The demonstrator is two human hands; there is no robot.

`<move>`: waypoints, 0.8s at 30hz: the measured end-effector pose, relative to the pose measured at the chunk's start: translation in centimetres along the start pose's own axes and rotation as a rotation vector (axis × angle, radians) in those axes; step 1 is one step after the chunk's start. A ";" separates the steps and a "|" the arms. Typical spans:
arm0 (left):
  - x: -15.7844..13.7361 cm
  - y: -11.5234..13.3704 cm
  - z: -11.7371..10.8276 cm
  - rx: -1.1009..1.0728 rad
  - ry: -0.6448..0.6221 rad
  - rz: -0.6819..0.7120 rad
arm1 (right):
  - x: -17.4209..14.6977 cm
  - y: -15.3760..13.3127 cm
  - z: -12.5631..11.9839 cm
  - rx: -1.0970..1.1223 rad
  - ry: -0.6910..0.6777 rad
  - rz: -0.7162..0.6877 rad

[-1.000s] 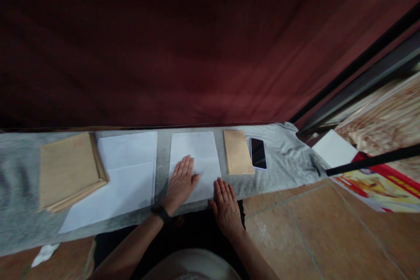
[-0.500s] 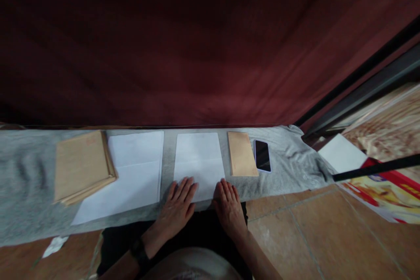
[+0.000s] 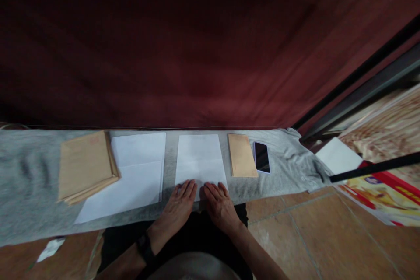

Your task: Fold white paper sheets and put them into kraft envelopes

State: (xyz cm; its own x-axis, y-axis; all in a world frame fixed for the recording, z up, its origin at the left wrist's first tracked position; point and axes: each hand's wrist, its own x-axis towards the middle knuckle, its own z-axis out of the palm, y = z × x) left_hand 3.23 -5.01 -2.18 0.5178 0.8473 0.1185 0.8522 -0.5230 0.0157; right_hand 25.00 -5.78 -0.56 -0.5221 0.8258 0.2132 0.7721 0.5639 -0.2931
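A white sheet of paper (image 3: 200, 155) with a faint crease across it lies on the grey cloth in front of me. My left hand (image 3: 180, 201) rests flat on its near left edge, fingers stretched forward. On the near right part of the same sheet lies my right hand (image 3: 220, 203), also flat, its fingers extended. A narrow gap separates the two hands. To the right is a single brown envelope (image 3: 242, 155). More white paper sheets (image 3: 139, 179) lie to the left, partly covered by a stack of brown envelopes (image 3: 85, 164).
A phone (image 3: 261, 157) lies right of the single envelope. Grey cloth (image 3: 285, 162) covers the narrow surface, backed by a dark red panel (image 3: 203, 52). Dark metal bars (image 3: 377, 168) cross the right side, near a red and yellow box (image 3: 387, 188) on the tiled floor (image 3: 315, 223).
My right hand has slid left along the sheet's near edge, closer to my left hand. The left hand stays flat nearly where it was. The view has shifted slightly.
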 end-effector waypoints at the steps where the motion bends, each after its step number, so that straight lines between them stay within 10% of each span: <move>1: 0.2 -0.2 -0.2 0.001 -0.006 0.002 | 0.1 0.1 0.0 0.004 -0.005 -0.004; 11: -1.1 -2.0 -4.5 -0.212 -0.046 -0.047 | -0.6 2.9 -1.8 0.198 -0.008 0.018; 24: -4.6 -6.9 -1.0 -0.507 0.111 -0.117 | -2.7 3.3 -2.3 0.524 0.040 0.182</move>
State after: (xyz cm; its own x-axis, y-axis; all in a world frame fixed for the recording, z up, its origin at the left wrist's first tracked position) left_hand -5.14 -5.38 -1.88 0.3870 0.9021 0.1907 0.7463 -0.4280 0.5098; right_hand 29.76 -6.18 0.01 -0.3747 0.9152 0.1482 0.5599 0.3508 -0.7506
